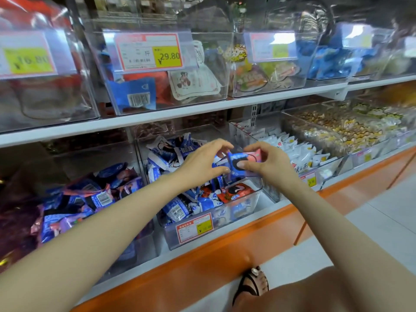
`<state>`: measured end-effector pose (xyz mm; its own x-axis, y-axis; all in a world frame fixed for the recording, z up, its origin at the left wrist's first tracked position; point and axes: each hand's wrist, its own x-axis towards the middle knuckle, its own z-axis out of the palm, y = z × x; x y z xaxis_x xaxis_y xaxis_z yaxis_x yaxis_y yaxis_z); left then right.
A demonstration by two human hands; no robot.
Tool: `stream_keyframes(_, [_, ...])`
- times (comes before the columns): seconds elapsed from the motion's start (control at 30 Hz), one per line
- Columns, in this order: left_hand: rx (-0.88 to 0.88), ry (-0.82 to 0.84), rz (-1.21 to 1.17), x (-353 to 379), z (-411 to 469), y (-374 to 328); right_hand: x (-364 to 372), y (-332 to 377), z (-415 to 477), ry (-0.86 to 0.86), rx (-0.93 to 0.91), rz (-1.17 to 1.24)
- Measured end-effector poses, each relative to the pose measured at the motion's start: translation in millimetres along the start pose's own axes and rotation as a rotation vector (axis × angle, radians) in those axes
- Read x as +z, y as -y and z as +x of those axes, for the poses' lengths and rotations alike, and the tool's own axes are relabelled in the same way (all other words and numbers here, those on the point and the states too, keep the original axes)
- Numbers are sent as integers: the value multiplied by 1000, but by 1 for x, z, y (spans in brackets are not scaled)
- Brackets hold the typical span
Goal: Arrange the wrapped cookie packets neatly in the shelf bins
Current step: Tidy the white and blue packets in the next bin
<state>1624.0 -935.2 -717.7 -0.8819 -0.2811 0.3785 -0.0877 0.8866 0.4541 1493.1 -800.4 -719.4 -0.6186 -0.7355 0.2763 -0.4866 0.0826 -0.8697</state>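
the price tag (148, 51) on the front of the upper middle bin (175, 106) reads "¥29.80" in dark figures on a yellow patch, with the character "斤" on the white field beside it; its smaller print is too blurred to read. the left tag (28, 57) on the next upper bin shows "¥16.80" on yellow, blurred. the lower tag (194, 227) on the cookie bin (256, 199) has "¥" on yellow, its figures unclear. a blue packet (135, 95) bears a barcode.
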Motion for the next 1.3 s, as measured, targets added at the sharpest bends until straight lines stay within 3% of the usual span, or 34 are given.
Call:
stream_keyframes(0.1, [-170, 160, 177, 17, 14, 8, -13, -6, 0, -104, 22, 4])
stream_keyframes(0.23, [-190, 275, 451, 46, 26, 9, -19, -12, -1, -135, 23, -85])
stream_keyframes(0.47, [-227, 123, 494, 49, 29, 23, -21, -9, -3, -111, -1, -111])
stream_keyframes(0.57, [-273, -42, 439, 38, 30, 23, -21, -9, -4, -97, -13, -152])
stream_keyframes(0.67, [-351, -168, 557, 18, 34, 33, -23, -12, -4, -98, -10, -162])
stream_keyframes(0.77, [-395, -153, 722, 5, 40, 48, -23, -12, -3, -100, -7, -170])
stream_keyframes(0.83, [-354, -144, 737, 5, 45, 48, -22, -11, -4, -94, -3, -186])
stream_keyframes(0.93, [-30, -228, 679, 14, 47, 43, -22, -11, -3, -79, 0, -179])
stream_keyframes(1.0, [103, -132, 621, 20, 43, 36, -23, -11, -3, -74, -7, -175])
stream_keyframes(1.07, [49, 116, 668, 29, 37, 35, -22, -12, -3, -71, -11, -179])
stream_keyframes(1.13, [5, 238, 826, 33, 35, 35, -22, -12, -1, -70, -7, -179])
stream_keyframes(1.3, [-5, 209, 878, 41, 35, 35, -18, -12, 0, -88, -37, -242])
